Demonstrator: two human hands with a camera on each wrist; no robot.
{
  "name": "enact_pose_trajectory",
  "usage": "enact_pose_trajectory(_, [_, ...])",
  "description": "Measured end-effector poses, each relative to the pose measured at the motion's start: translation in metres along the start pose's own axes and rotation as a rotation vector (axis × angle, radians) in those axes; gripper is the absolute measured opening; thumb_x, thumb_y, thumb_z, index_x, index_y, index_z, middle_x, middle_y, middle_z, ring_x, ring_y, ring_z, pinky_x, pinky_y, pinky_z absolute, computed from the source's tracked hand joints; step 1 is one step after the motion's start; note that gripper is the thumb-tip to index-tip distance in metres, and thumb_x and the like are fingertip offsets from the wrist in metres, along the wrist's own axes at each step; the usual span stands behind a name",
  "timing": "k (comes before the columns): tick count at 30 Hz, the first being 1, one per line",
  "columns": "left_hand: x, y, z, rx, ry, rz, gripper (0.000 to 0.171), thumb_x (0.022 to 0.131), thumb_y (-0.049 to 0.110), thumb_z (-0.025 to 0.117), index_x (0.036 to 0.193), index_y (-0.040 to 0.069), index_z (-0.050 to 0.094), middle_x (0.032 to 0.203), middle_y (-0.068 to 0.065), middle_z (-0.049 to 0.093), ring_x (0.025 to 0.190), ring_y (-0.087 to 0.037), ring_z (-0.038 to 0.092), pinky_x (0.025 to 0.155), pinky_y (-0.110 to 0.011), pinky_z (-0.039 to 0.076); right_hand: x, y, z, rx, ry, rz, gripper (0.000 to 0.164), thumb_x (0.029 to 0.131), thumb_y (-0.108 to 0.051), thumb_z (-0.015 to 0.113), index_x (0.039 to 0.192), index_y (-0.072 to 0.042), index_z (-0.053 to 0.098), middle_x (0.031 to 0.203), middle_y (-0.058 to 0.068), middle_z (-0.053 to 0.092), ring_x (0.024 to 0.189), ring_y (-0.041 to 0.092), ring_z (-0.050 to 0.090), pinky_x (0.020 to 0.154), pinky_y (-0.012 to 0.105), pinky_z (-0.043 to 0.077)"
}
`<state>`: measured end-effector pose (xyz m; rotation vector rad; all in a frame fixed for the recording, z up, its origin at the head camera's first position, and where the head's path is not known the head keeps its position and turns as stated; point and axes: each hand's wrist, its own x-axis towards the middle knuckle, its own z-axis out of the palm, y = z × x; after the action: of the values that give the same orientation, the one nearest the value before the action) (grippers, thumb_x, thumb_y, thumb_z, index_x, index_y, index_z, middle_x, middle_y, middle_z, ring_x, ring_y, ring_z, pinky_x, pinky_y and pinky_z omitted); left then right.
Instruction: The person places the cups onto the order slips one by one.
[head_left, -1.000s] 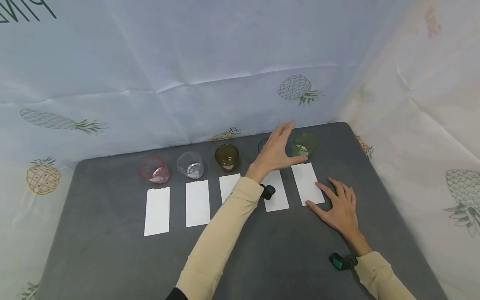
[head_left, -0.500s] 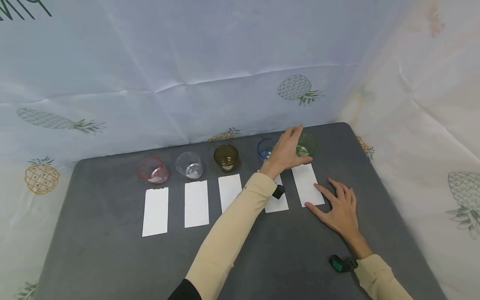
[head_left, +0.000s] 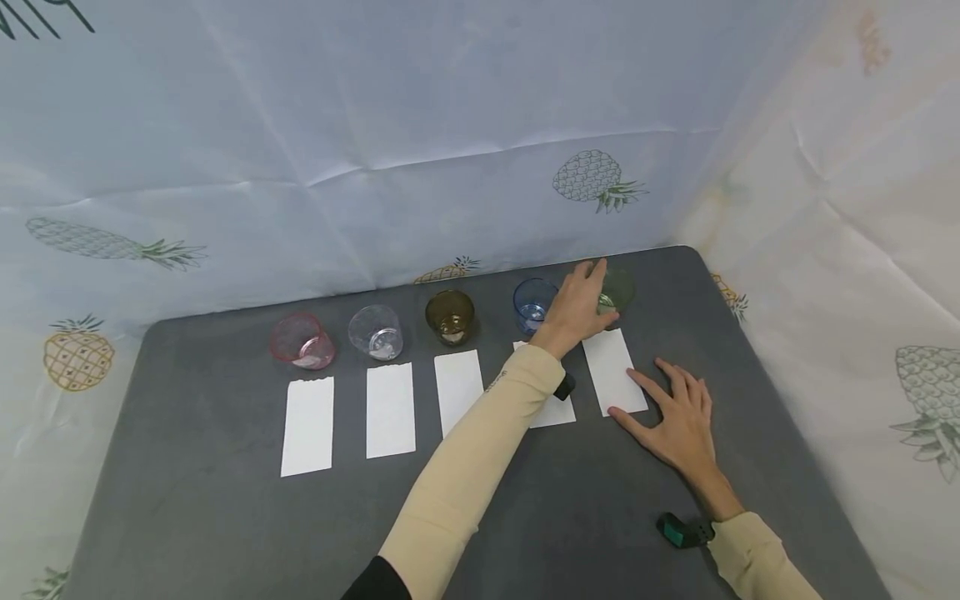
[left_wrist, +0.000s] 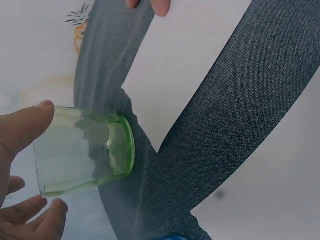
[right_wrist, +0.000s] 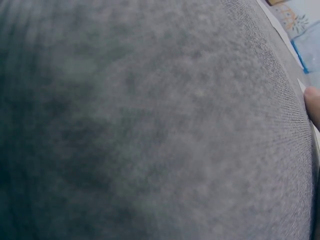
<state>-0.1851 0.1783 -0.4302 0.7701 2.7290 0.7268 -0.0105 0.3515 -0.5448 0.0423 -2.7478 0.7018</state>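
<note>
Barehanded, a person in cream sleeves (head_left: 457,475) reaches across a grey table (head_left: 225,525), the left hand (head_left: 573,307) at a green glass (head_left: 618,289). Thumb and fingers lie on opposite sides of the glass's rim; whether they are clamped on it, the views cannot tell. The green glass stands near the table's far edge, at 12 o'clock from the rightmost white paper (head_left: 613,373). At 5 o'clock from that glass, the right hand (head_left: 681,421) rests with thumb and fingers spread apart, the thumb tip at the paper's 6 o'clock end and a fingertip at its 3 o'clock edge. A dark wrist device (head_left: 678,531) with a green face sits at 6 o'clock from this hand. Toward 9 o'clock, the row of tumblers runs on through a blue glass (head_left: 529,302), a brown glass (head_left: 450,315), a clear glass (head_left: 375,332) and a pink glass (head_left: 303,340), each with a paper at roughly 6 o'clock. Pineapple-print fabric (head_left: 450,100) hangs at 12 o'clock, behind the table.
</note>
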Motion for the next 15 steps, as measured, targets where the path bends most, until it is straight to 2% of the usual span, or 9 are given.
enact_pose_trajectory(9, [0.0021, 0.0047, 0.0051, 0.050, 0.005, -0.023, 0.086, 0.095, 0.040, 0.073, 0.162, 0.010, 0.029, 0.163, -0.013, 0.038, 0.146, -0.027, 0.047, 0.110, -0.034, 0.051, -0.0006, 0.0010, 0.0009, 0.006, -0.009, 0.007, 0.072, 0.076, -0.058, 0.082, 0.137, -0.023, 0.066, 0.153, 0.022, 0.045, 0.140, 0.049, 0.034, 0.114, 0.080, 0.015])
enact_pose_trajectory(15, [0.0037, 0.0075, 0.0081, 0.073, 0.035, -0.023, 0.088, 0.093, 0.043, 0.074, 0.160, 0.006, 0.032, 0.155, -0.012, 0.043, 0.129, -0.021, 0.061, 0.096, -0.026, 0.057, 0.0000, 0.0021, 0.0000, 0.002, -0.002, -0.001, 0.072, 0.076, -0.059, 0.081, 0.137, -0.022, 0.066, 0.153, 0.022, 0.045, 0.141, 0.049, 0.034, 0.114, 0.079, 0.014])
